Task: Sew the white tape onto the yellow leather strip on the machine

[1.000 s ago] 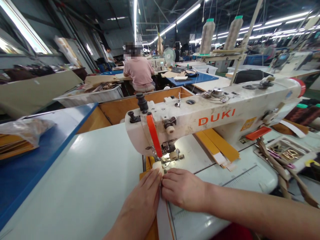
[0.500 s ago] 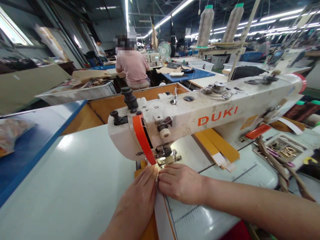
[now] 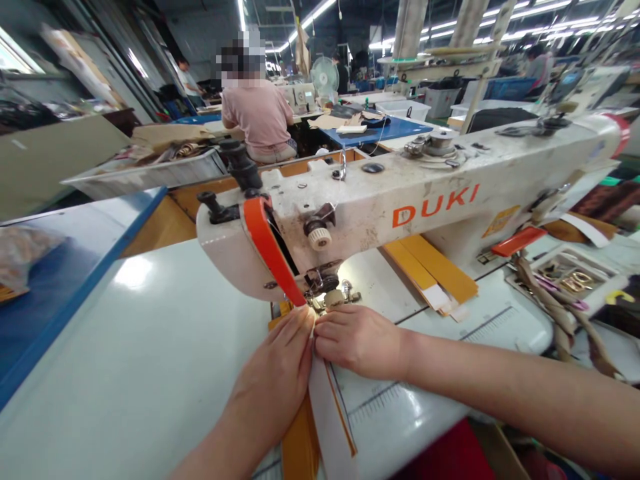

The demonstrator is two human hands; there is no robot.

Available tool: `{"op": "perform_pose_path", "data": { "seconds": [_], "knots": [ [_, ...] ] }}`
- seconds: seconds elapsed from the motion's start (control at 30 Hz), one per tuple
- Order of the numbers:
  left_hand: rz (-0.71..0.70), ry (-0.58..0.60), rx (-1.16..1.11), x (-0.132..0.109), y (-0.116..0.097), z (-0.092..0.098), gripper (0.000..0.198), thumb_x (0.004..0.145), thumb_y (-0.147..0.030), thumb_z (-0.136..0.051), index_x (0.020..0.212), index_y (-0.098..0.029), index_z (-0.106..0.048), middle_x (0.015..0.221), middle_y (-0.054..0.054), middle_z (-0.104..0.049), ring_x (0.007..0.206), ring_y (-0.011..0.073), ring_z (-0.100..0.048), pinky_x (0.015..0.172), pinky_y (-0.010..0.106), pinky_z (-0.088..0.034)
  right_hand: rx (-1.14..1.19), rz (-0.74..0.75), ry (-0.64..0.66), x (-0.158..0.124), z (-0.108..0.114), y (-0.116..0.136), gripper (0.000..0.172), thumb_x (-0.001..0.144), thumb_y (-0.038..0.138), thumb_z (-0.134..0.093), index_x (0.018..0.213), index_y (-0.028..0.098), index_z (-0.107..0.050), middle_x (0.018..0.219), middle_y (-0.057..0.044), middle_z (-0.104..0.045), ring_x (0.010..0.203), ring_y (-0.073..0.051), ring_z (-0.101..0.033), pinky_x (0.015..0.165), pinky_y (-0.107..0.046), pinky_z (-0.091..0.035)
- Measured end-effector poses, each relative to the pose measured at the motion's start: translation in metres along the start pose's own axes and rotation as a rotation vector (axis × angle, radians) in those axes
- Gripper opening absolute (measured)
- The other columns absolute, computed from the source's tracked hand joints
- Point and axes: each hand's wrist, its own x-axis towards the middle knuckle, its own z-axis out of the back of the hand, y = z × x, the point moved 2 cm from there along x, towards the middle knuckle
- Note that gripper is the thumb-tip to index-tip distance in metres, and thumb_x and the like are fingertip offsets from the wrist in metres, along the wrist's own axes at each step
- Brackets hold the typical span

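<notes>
A white sewing machine [image 3: 360,207] marked DUKI stands across the middle, its orange guard [image 3: 270,250] reaching down to the needle area. Just left of the presser foot, my left hand [image 3: 283,363] lies over a white and mustard strip [image 3: 325,413], fingers together and pressing on it. My right hand [image 3: 357,340] is closed at the right edge of the same strip, fingertips curled on it close to the foot. The needle itself is hidden. Other mustard strips [image 3: 301,440] lie under my left wrist.
Mustard pieces [image 3: 435,273] lie behind the needle area. At right are a tray [image 3: 575,273] of metal fittings and brown straps [image 3: 550,313]. A blue-edged table [image 3: 75,280] is at left. A person in pink [image 3: 257,120] sits ahead.
The machine and both hands appear higher in the view, as the camera has tilted down a little. Both hands keep their places on the strip.
</notes>
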Motion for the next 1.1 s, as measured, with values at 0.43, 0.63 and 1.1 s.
{"op": "perform_pose_path", "data": {
  "seconds": [0.43, 0.63, 1.1],
  "knots": [
    [-0.039, 0.042, -0.066, -0.041, -0.029, 0.015, 0.036, 0.097, -0.021, -0.036, 0.124, -0.007, -0.056, 0.129, 0.018, -0.06, 0.118, 0.0258, -0.059, 0.095, 0.04, -0.054, 0.082, -0.205, 0.134, -0.039, 0.022, 0.035, 0.024, 0.097, 0.016, -0.047, 0.118, 0.009, -0.057, 0.119, -0.014, -0.064, 0.108, -0.021, -0.057, 0.094, -0.035, -0.046],
    [-0.286, 0.059, -0.179, -0.062, -0.055, 0.045, 0.031, 0.093, -0.02, -0.047, 0.119, -0.012, -0.062, 0.125, 0.012, -0.065, 0.12, 0.0209, -0.057, 0.1, 0.028, -0.049, 0.281, -0.305, -0.007, -0.069, 0.033, 0.068, 0.024, 0.093, 0.014, -0.045, 0.109, 0.011, -0.063, 0.108, -0.012, -0.066, 0.102, -0.021, -0.057, 0.095, -0.034, -0.046],
    [-0.412, 0.054, -0.093, -0.062, -0.062, 0.055, 0.037, 0.092, -0.003, -0.036, 0.104, -0.015, -0.068, 0.111, 0.008, -0.072, 0.106, 0.0185, -0.067, 0.091, 0.025, -0.054, 0.372, -0.208, 0.015, -0.075, 0.037, 0.076, 0.028, 0.087, 0.017, -0.045, 0.108, 0.01, -0.063, 0.1, -0.012, -0.063, 0.098, -0.023, -0.054, 0.092, -0.036, -0.048]
  ]
}}
